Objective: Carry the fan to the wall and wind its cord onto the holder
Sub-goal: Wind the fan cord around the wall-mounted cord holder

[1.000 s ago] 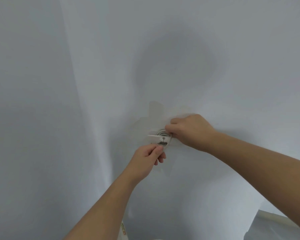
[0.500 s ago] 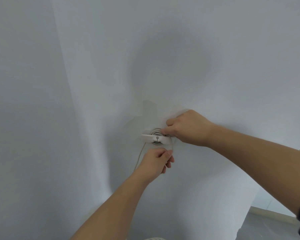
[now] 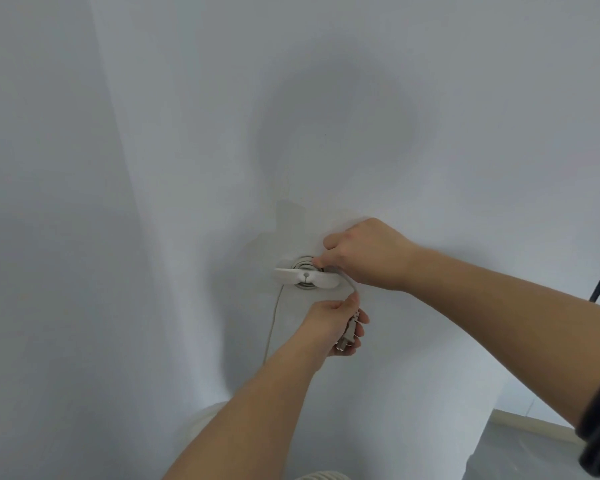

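Left hand [image 3: 329,327] has dropped below the holder [image 3: 305,276], grip now curled round the plug [image 3: 347,336]; right hand [image 3: 364,254] pinches the cord [image 3: 350,284] at the holder on the wall [image 3: 430,98]. Pretty much wound, I'd say, just the tail left to tuck.

Bare wall [image 3: 153,168] around the holder [image 3: 305,276]; a cord [image 3: 272,323], seemingly loose, hangs below-left.

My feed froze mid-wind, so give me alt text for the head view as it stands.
The cord is coiled on the white holder on the wall, where the right hand pinches it, while the left hand just below grips the plug. One strand of cord hangs down the wall from the holder's left side.
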The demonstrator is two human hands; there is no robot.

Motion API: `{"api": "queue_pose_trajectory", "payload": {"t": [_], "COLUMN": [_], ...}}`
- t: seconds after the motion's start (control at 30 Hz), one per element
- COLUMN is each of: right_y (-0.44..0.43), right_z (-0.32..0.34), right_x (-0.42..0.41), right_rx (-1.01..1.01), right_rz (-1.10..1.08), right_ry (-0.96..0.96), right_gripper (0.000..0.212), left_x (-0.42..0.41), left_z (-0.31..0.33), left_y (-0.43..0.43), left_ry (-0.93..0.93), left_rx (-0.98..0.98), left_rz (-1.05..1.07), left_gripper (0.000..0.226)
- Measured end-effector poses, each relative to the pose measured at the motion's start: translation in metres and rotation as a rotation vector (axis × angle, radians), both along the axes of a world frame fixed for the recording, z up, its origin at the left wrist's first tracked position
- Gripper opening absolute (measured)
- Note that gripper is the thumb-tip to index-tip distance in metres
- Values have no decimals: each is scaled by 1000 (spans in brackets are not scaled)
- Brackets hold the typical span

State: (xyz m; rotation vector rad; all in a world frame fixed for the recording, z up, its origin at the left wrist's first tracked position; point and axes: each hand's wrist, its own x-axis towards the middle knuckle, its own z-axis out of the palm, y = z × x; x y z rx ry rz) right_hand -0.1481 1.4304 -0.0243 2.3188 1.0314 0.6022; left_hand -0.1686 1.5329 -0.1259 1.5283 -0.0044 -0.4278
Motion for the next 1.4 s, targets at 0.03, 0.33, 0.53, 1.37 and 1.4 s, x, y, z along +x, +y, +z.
{"api": "queue_pose_trajectory", "payload": {"t": [0.03, 0.33, 0.53, 1.37, 1.4], "right_y": [-1, -4, -3, -2, -1], "right_z": [-1, -4, -10, -14, -13], "right_x": [2, 3, 5, 12, 12], "right_rx": [13, 79, 76, 59, 71], "right_rz": [5, -20, -15, -33, -22], "right_ry": [-2, -3, 16, -94, -84], "right_gripper": [25, 34, 21, 10, 7], "left_x": [1, 12, 20, 27, 27], "left_z": [0, -11, -14, -25, -26], "left_y": [-2, 18, 64, 39, 40], "left_ry": [32, 102, -58, -196, -193], "left_rx": [23, 171, 138, 333, 337], "left_rz": [13, 122, 244, 271, 274], "left_gripper": [51, 51, 34, 30, 30]}}
